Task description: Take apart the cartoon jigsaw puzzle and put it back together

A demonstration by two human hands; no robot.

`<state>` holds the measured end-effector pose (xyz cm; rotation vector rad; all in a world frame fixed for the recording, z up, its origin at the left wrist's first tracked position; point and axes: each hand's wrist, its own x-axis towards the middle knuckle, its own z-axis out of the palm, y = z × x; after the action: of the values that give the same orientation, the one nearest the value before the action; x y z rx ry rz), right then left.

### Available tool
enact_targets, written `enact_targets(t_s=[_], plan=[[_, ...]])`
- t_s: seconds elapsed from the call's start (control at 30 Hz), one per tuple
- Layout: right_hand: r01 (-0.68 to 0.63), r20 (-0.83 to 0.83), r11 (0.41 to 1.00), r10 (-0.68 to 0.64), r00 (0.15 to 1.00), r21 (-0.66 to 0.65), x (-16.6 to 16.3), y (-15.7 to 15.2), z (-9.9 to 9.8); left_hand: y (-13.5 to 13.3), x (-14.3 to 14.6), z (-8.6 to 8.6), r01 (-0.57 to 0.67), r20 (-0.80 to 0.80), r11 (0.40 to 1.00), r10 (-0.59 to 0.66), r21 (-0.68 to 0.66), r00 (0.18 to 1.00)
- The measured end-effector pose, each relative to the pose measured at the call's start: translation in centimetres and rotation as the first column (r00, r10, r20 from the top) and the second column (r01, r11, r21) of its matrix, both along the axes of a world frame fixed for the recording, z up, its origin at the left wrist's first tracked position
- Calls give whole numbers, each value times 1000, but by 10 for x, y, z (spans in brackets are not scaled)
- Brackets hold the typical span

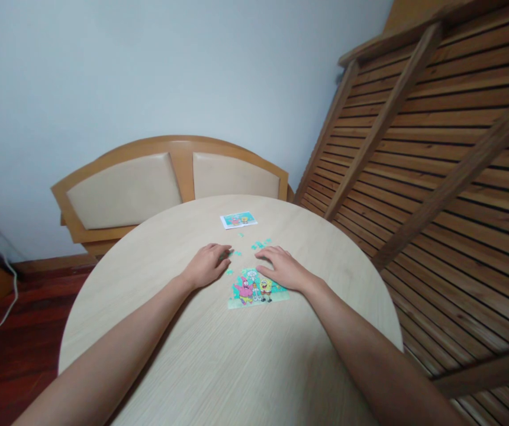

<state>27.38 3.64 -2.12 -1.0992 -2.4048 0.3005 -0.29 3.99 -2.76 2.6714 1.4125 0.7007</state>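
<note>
A partly joined jigsaw puzzle (254,293) with cartoon figures lies flat on the round table (219,355); its upper edge is uneven. My left hand (208,265) rests at the puzzle's upper left, fingers apart, close to a few loose turquoise puzzle pieces (237,253). Over the upper right corner of the puzzle lies my right hand (283,267), with thumb and fingers spread and part of the picture hidden beneath it. Just beyond its fingertips is a small cluster of turquoise pieces (261,244). Neither hand visibly holds anything.
A picture card (239,220) with a similar cartoon lies farther back on the table. Behind the table stands a padded wooden headboard (179,142) against the wall. A slatted wooden frame (432,148) leans at the right. A white cable (12,296) hangs at the left.
</note>
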Motion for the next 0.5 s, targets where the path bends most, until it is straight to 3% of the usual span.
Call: enact_targets(t_s=[0.2,0.5], plan=[[-16,-1,1000,16,1000,-4,0,1,-2,-1,0,3,-10,10,1000,10,20,1000],[-8,5,1000,8,1000,-17,0,0,-1,3,1,-1,25,141,997,-13,-80,990]])
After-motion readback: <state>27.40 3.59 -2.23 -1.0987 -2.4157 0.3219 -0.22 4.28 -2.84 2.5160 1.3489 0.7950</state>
